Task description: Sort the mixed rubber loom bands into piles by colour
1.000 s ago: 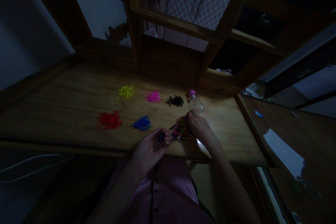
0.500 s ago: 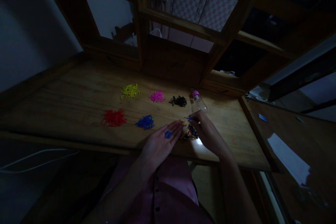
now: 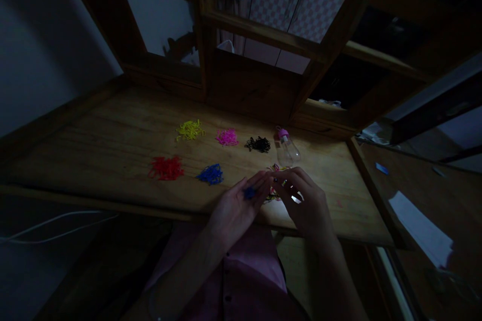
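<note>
My left hand [image 3: 235,205] is palm up with its fingers stretched out, and a small clump of blue rubber bands [image 3: 249,192] lies on it. Close to those fingertips, my right hand [image 3: 307,200] is bent down with thumb and forefinger nearly together over a pile of mixed-colour rubber bands [image 3: 274,197]. Something small and dark shows at its fingertips, too dim to name. The right hand covers part of the mixed pile. To the left of the hands is a heap of blue bands [image 3: 211,174] on the wooden desk [image 3: 113,135].
Separate heaps of red bands [image 3: 166,168], yellow bands [image 3: 190,130], pink bands [image 3: 227,136] and black bands [image 3: 258,144] lie on the desk. A clear bulb-shaped bottle with a pink cap [image 3: 288,148] lies behind my right hand. White paper [image 3: 422,228] rests on the surface at right.
My right hand has come down lower over the mixed pile, its fingers now beside the left fingertips. The blue bands in my left palm look more bunched. The view has shifted slightly.
</note>
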The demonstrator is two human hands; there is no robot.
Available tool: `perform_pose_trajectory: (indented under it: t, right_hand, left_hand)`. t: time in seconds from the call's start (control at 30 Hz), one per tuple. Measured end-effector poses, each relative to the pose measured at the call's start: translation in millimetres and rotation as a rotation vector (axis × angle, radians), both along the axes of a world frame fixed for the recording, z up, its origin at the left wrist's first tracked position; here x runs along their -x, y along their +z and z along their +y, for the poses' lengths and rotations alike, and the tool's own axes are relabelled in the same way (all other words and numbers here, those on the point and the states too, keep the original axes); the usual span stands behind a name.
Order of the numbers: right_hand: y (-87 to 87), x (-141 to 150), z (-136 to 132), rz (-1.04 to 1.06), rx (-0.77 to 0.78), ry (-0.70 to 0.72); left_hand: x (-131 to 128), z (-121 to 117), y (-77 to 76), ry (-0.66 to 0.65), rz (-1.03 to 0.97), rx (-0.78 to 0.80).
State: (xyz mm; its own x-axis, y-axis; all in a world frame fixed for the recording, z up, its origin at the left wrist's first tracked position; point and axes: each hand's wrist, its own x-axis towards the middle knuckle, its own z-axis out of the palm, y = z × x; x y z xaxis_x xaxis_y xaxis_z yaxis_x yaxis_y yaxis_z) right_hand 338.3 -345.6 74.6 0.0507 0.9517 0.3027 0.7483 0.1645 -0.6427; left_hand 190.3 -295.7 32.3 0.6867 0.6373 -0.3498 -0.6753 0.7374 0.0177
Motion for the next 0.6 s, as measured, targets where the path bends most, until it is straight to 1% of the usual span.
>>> perform_pose_trajectory:
  t: [0.07, 0.13, 0.3, 0.47, 0.53, 0.6]
  right_hand:
    - [-1.8, -2.6, -2.7, 0.017, -0.016, -0.028]
    - [-4.5, -2.8, -5.5, 0.029, -0.027, -0.020]
    - [-10.9, 3.4, -8.3, 0.009, 0.012, 0.066]
    - [-13.5, 10.5, -5.5, -0.006, 0.040, 0.102]
    - [-13.6, 11.0, -5.0, -0.018, 0.063, 0.108]
    - [-13.4, 9.5, -5.6, -0.030, 0.079, 0.113]
  left_hand:
    - [1.8, 0.7, 2.7, -0.003, 0.002, -0.015]
    - [2.9, 1.0, 5.2, -0.006, 0.014, -0.031]
    - [4.1, -0.3, 11.6, -0.032, 0.039, -0.062]
    - [4.3, -2.6, 9.8, -0.070, 0.036, -0.144]
    - [5.5, -2.8, 8.2, -0.078, 0.039, -0.151]
    - [8.5, -2.0, 6.2, -0.070, 0.039, -0.124]
